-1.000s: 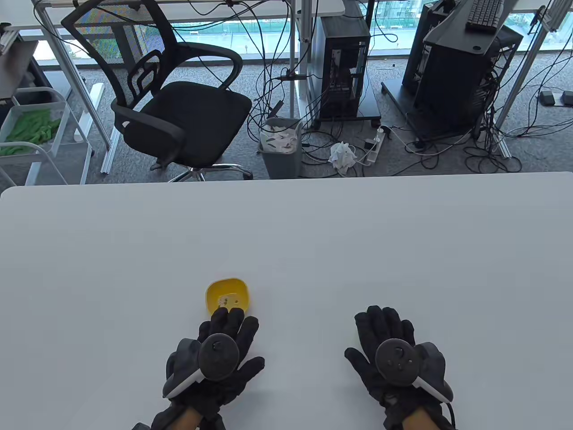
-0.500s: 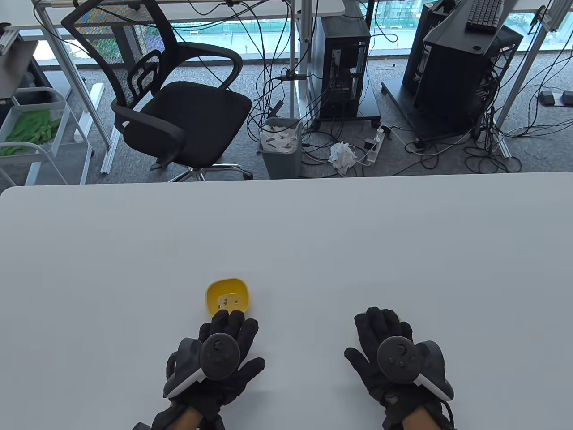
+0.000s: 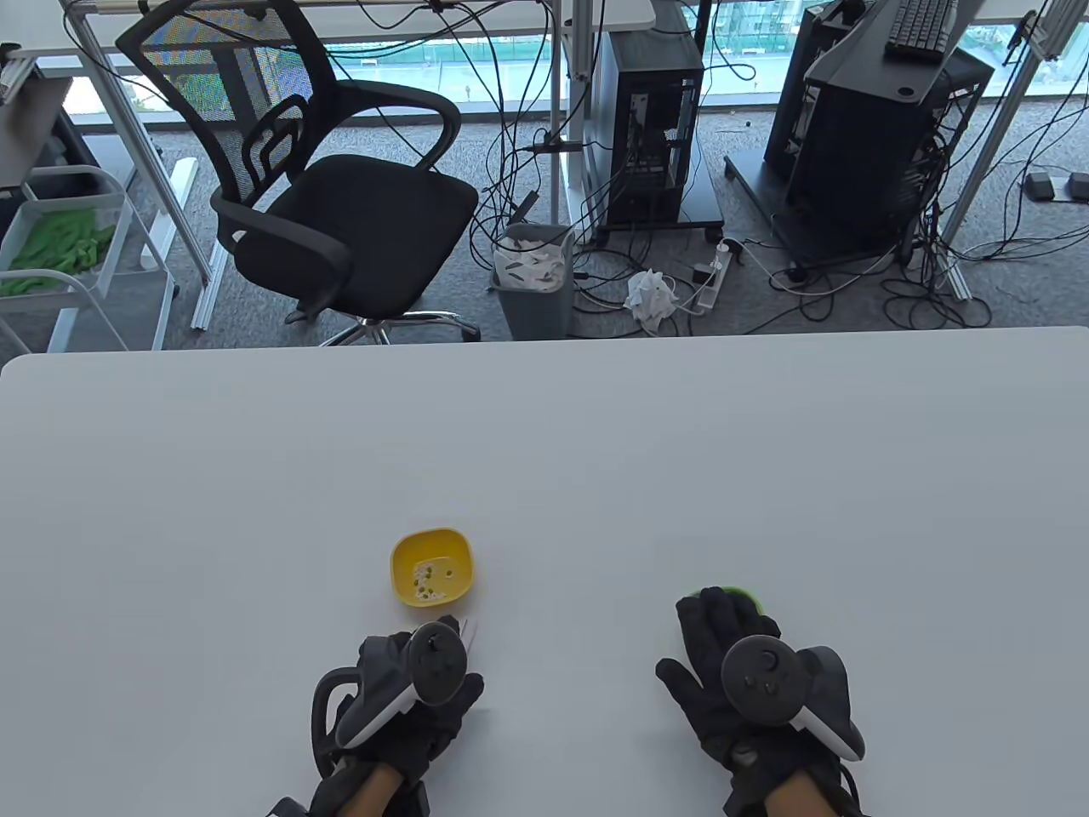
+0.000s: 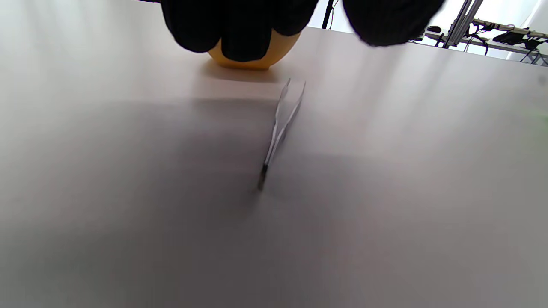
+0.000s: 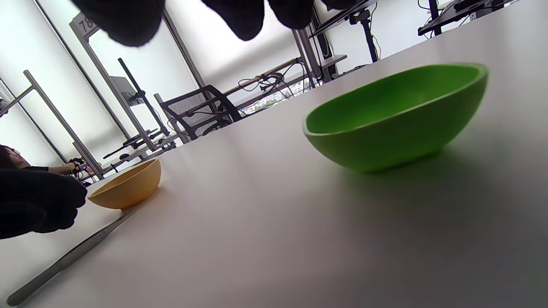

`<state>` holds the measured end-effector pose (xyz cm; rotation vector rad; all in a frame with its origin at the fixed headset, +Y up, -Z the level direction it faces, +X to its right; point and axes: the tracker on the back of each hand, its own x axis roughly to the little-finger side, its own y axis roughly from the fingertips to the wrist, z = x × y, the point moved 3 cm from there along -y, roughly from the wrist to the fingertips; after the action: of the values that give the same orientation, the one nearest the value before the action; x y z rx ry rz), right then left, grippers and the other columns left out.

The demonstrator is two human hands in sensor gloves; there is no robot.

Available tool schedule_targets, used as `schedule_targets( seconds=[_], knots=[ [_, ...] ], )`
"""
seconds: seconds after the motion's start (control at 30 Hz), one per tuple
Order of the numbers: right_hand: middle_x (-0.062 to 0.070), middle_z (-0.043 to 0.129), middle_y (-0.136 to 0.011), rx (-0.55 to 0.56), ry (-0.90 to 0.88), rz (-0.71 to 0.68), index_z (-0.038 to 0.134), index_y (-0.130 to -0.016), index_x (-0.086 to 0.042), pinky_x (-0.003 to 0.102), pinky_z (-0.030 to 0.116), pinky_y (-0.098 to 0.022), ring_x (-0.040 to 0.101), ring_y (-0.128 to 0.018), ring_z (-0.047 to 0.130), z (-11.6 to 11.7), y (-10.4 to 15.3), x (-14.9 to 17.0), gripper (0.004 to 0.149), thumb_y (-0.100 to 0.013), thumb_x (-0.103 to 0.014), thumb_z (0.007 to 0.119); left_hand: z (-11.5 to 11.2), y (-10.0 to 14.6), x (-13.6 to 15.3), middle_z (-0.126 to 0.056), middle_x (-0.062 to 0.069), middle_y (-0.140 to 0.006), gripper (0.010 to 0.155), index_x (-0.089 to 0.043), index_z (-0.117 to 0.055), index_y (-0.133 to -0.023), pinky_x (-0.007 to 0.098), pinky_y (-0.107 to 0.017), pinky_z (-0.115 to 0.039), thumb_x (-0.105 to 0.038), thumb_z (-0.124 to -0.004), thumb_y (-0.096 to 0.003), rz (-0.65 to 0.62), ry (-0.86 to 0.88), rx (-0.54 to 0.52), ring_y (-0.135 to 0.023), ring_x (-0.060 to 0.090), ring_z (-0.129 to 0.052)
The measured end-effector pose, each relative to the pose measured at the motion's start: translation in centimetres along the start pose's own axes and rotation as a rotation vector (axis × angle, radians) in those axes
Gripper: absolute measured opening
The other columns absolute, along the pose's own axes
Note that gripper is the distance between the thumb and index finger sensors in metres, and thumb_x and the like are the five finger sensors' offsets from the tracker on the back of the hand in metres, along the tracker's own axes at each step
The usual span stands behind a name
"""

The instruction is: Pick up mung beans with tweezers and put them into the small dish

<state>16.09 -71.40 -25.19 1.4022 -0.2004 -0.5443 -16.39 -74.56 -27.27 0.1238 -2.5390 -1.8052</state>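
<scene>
Table view is showing your left hand [image 3: 400, 698] low and left of centre, hovering with fingers loosely curled and holding nothing, just below the yellow dish [image 3: 432, 567] that is carrying the mung beans [image 3: 428, 579]. Your right hand [image 3: 749, 681] is lying low and right with fingers spread flat and empty, its fingertips covering part of the green dish [image 3: 738, 596].

Left wrist view is placing the tweezers [image 4: 280, 128] flat on the white table [image 3: 544, 442] at frame centre, open tips pointing up toward the yellow dish, joined end pointing down toward you, and no finger is touching them.

The step you are facing looks like picking the tweezers up. You are working with a thin, slick tool lying flush on a smooth top, so try coming down on the middle of the legs with thumb and forefinger, pinching lightly from both sides, and rolling one edge up instead of scraping at it. Keep the tips pointing away from you and avoid nudging the yellow dish, which is sitting just beyond them.

The green dish is showing empty in the right wrist view, so I judge it to be the target.
</scene>
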Motion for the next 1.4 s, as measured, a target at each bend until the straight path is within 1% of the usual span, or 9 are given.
schedule_targets(
  seconds=[0.13, 0.4, 0.63, 0.8, 0.93, 1.03, 1.2, 1.33, 1.4],
  knots=[
    [0.022, 0.024, -0.116, -0.009, -0.02, 0.003, 0.036, -0.113, -0.013, 0.064, 0.024, -0.071, 0.049, -0.102, 0.019, 0.1, 0.0, 0.1, 0.073, -0.056, -0.053, 0.058, -0.4, -1.1, -0.6, -0.078, 0.006, -0.102, 0.067, -0.017, -0.062, -0.106, 0.059, -0.079, -0.048, -0.054, -0.073, -0.0517, 0.068, -0.068, -0.012, -0.093, 0.036, -0.079],
    [0.023, 0.026, -0.115, -0.028, -0.049, 0.011, 0.036, -0.113, -0.012, 0.064, 0.025, -0.071, 0.05, -0.101, 0.02, 0.2, -0.1, 0.2, 0.073, -0.056, -0.052, 0.059, -1.5, -3.3, -1.5, -0.085, 0.004, -0.09, 0.064, -0.018, -0.068, -0.101, 0.057, -0.076, -0.056, -0.055, -0.078, -0.0507, 0.15, -0.197, 0.044, -0.078, 0.032, -0.087],
    [0.024, 0.027, -0.115, -0.043, -0.051, 0.01, 0.037, -0.113, -0.012, 0.065, 0.026, -0.072, 0.05, -0.101, 0.022, 0.4, -0.2, 0.1, 0.073, -0.056, -0.052, 0.059, -2.1, -3.3, -2.8, -0.087, 0.002, -0.082, 0.061, -0.013, -0.069, -0.097, 0.057, -0.074, -0.06, -0.053, -0.077, -0.0527, 0.108, -0.317, 0.064, -0.066, 0.029, -0.09],
    [0.023, 0.027, -0.115, -0.008, -0.024, -0.011, 0.038, -0.112, -0.012, 0.064, 0.027, -0.072, 0.05, -0.101, 0.022, 0.5, -0.2, -0.5, 0.072, -0.056, -0.052, 0.061, -2.2, -2.6, -2.8, -0.09, 0.002, -0.074, 0.059, -0.011, -0.074, -0.092, 0.057, -0.072, -0.063, -0.053, -0.078, -0.0514, 0.066, -0.267, 0.054, -0.059, 0.028, -0.092],
    [0.023, 0.03, -0.115, 0.039, -0.02, -0.064, 0.042, -0.111, -0.011, 0.063, 0.03, -0.073, 0.05, -0.102, 0.026, 0.5, -0.2, -1.6, 0.072, -0.056, -0.05, 0.064, -1.0, -1.5, -2.6, -0.092, 0.002, -0.069, 0.058, -0.01, -0.077, -0.088, 0.057, -0.07, -0.066, -0.053, -0.078, -0.0502, 0.001, -0.155, 0.002, -0.055, 0.027, -0.094],
    [0.023, 0.039, -0.114, 0.079, 0.004, -0.125, 0.047, -0.11, -0.01, 0.063, 0.036, -0.073, 0.05, -0.101, 0.035, 0.6, -0.2, -3.7, 0.071, -0.055, -0.048, 0.069, 0.9, 0.1, -2.6, -0.093, 0.002, -0.067, 0.058, -0.009, -0.078, -0.087, 0.057, -0.068, -0.067, -0.054, -0.078, -0.05, -0.073, 0.017, -0.075, -0.053, 0.027, -0.094],
    [0.024, 0.063, -0.105, 0.029, -0.062, -0.221, 0.056, -0.107, -0.008, 0.06, 0.065, -0.067, 0.049, -0.09, 0.069, 1.7, -0.9, -8.5, 0.069, -0.052, -0.042, 0.08, 3.5, 2.5, -3.4, -0.093, 0.003, -0.068, 0.058, -0.009, -0.078, -0.088, 0.058, -0.068, -0.066, -0.053, -0.078, -0.0501, -0.194, 0.325, -0.165, -0.054, 0.028, -0.094],
    [0.024, 0.07, -0.101, -0.03, -0.119, -0.284, 0.054, -0.108, -0.005, 0.06, 0.071, -0.063, 0.048, -0.084, 0.078, 3.1, -1.3, -11.1, 0.073, -0.05, -0.039, 0.084, 4.6, 4.0, -4.0, -0.092, 0.002, -0.069, 0.058, -0.009, -0.078, -0.088, 0.057, -0.068, -0.067, -0.053, -0.078, -0.0503, -0.256, 0.466, -0.205, -0.054, 0.027, -0.095],
    [0.025, 0.07, -0.101, -0.006, -0.134, -0.311, 0.053, -0.108, -0.004, 0.06, 0.073, -0.062, 0.048, -0.084, 0.078, 3.4, -1.1, -11.9, 0.076, -0.049, -0.04, 0.085, 4.9, 4.7, -4.0, -0.093, 0.002, -0.069, 0.058, -0.009, -0.078, -0.088, 0.057, -0.067, -0.067, -0.053, -0.078, -0.0508, -0.269, 0.565, -0.217, -0.053, 0.027, -0.095]
  ],
)
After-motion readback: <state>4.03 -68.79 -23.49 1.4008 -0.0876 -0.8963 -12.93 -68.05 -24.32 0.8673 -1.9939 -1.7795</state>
